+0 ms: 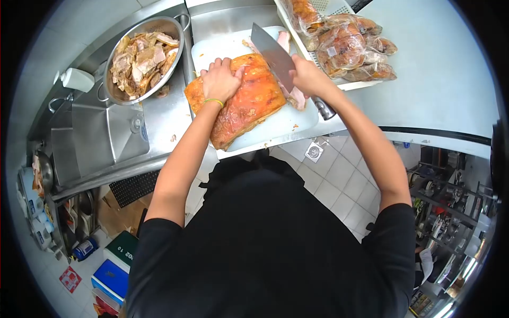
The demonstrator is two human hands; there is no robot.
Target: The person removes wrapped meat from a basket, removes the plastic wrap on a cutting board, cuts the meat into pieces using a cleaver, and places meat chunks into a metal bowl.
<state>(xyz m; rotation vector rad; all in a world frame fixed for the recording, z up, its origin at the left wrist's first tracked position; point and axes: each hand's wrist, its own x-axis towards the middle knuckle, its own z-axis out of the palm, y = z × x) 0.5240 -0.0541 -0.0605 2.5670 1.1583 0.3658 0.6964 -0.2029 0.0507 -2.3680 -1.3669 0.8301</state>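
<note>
A large slab of roast pork (254,98) with crisp orange-brown skin lies on a white cutting board (302,119). My left hand (221,80) rests on its upper left part, fingers spread over the skin. In my right hand (308,77) is a cleaver (272,55), its broad blade standing along the slab's right edge. My grip hides most of its handle. Pale strips of cut meat (297,99) lie on the board just right of the blade.
At left stands a steel bowl (177,63) piled with meat pieces, beside a sink (90,132). Plastic-wrapped roasts (342,50) fill a white tray (366,84) at upper right. A dark handle (325,108) lies near the board's right edge.
</note>
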